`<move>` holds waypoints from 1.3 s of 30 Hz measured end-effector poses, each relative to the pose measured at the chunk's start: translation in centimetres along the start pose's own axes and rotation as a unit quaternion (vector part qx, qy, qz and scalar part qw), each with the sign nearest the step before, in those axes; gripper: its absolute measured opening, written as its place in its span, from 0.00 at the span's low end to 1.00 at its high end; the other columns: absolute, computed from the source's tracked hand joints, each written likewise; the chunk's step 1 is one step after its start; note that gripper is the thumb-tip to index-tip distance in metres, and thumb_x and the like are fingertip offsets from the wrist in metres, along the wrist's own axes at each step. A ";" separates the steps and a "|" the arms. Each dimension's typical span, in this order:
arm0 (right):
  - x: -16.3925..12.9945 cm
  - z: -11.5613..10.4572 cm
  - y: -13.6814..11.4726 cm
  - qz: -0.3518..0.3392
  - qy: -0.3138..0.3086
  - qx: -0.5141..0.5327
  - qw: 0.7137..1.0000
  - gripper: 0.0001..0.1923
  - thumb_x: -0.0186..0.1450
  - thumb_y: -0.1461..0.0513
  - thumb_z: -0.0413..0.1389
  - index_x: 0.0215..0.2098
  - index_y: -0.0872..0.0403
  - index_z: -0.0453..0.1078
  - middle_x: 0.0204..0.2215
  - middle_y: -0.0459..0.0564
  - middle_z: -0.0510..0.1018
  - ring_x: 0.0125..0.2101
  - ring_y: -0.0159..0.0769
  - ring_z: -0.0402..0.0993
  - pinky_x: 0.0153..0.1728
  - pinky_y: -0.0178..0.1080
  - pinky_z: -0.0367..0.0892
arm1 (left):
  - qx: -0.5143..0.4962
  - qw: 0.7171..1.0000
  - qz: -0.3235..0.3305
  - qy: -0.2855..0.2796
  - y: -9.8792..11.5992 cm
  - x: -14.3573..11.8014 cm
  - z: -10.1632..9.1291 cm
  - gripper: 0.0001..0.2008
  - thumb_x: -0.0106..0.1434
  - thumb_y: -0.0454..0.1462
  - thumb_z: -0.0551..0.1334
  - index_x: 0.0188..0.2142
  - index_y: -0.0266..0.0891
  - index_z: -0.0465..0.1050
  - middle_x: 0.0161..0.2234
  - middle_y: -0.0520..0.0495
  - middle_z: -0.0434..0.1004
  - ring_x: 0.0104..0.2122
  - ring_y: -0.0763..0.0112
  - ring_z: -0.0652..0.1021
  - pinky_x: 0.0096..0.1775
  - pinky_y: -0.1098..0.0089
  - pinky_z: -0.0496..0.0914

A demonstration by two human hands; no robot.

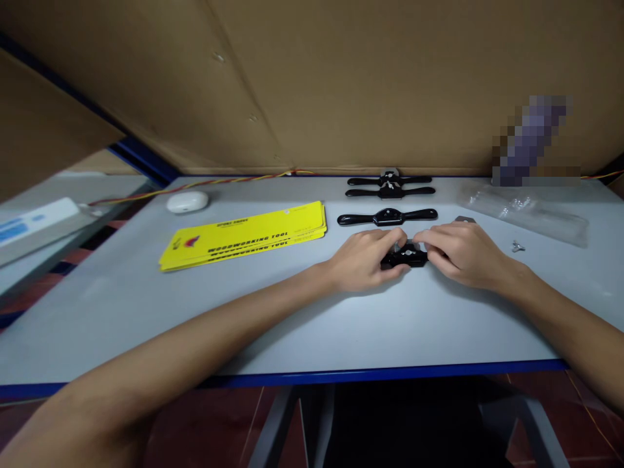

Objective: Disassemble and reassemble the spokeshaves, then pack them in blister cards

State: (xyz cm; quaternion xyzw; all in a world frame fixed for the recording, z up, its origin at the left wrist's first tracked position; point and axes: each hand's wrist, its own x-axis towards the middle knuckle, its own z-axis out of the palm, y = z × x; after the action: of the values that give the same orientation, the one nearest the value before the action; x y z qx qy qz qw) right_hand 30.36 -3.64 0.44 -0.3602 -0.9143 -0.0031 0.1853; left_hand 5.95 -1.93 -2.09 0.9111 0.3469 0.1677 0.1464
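Black metal spokeshave body (404, 257), w/ a small silver screw fitting on top, lies flat on the pale grey tabletop (292, 312), centre-right, near the front third of the surface. Both hands close on it from opposite ends. Left hand (365, 260): fingers curled narrow over the left end, thumb side toward the middle; the left handle is hidden under the palm. Right hand (463, 253): fingers bent narrow over the right end, fingertips meeting the centre fitting, touching the tool; right handle likewise covered. Only the mid section of the tool shows between the two hands.

Just behind the hands: a second black spokeshave w/ both curved handles in view (387, 217), lying flat, apart from the held one. Further back, near the cardboard wall (341, 84): two more black spokeshaves side by side (389, 184), approx. parallel. Left of the tools: a stack of yellow printed cards reading "WOODWORKING TOOL" (244, 235), slightly fanned. Beyond it, a white oval case (187, 201). Right rear: clear plastic bags (526, 211), crumpled flat. Small silver wing nut (517, 246) sits alone, right of the right hand, not touching it. A flat grey metal piece (465, 220) shows just behind the right hand; shape partly hidden. Twisted red-yellow wire (195, 185) runs along the back edge. Table front has a blue rim (390, 374).
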 end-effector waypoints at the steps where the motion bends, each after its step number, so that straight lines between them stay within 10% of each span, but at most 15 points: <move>1: 0.0 0.0 0.0 -0.002 -0.003 0.001 1.000 0.17 0.70 0.66 0.47 0.45 0.53 0.79 0.32 0.50 0.83 0.29 0.37 0.73 0.33 0.41 0.58 | -0.001 1.000 0.001 0.001 0.0 0.0 0.0 0.15 0.67 0.50 0.56 0.44 0.43 0.64 0.31 0.50 0.71 0.28 0.65 0.71 0.31 0.64 0.63; 39: 0.1 -0.4 -0.4 0.034 -0.074 0.014 0.997 0.05 0.70 0.61 0.54 0.37 0.53 0.71 0.29 0.48 0.77 0.27 0.35 0.65 0.30 0.40 0.50 | 0.018 0.999 0.030 0.006 0.2 -0.1 -0.2 0.18 0.66 0.46 0.55 0.52 0.41 0.66 0.32 0.50 0.75 0.29 0.64 0.74 0.31 0.65 0.67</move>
State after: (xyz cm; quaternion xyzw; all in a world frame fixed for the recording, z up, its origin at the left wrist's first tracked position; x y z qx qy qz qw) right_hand 30.11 -3.95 0.88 -0.3881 -0.9125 0.0423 0.1220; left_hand 5.88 -2.09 -1.85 0.9225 0.3232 0.1710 0.1233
